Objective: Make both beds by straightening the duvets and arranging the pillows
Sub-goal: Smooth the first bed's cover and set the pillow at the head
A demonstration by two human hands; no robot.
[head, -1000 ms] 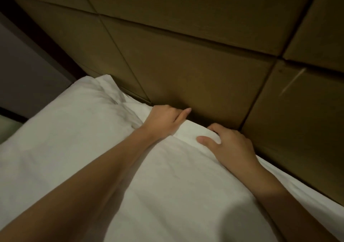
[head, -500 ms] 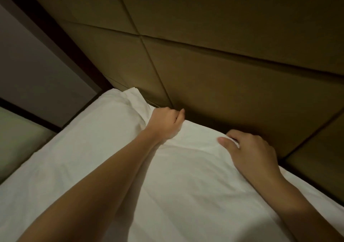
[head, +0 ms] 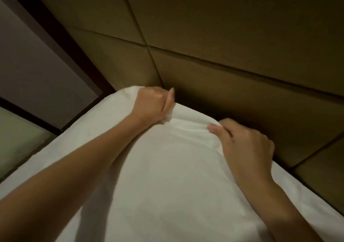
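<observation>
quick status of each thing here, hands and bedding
left hand: closed on the far edge of the white bedding
right hand: closed on the same edge, thumb on top
white bedding: bunched and wrinkled between the hands, smoother nearer the camera
padded headboard: upright right behind the bedding edge

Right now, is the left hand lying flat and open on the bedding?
No, the left hand is closed in a fist, gripping the white bedding.

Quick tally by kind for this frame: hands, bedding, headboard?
Bare hands: 2, left hand and right hand, each closed on the fabric
White fabric bedding: 1
Brown padded panelled headboard: 1
Total: 4
</observation>
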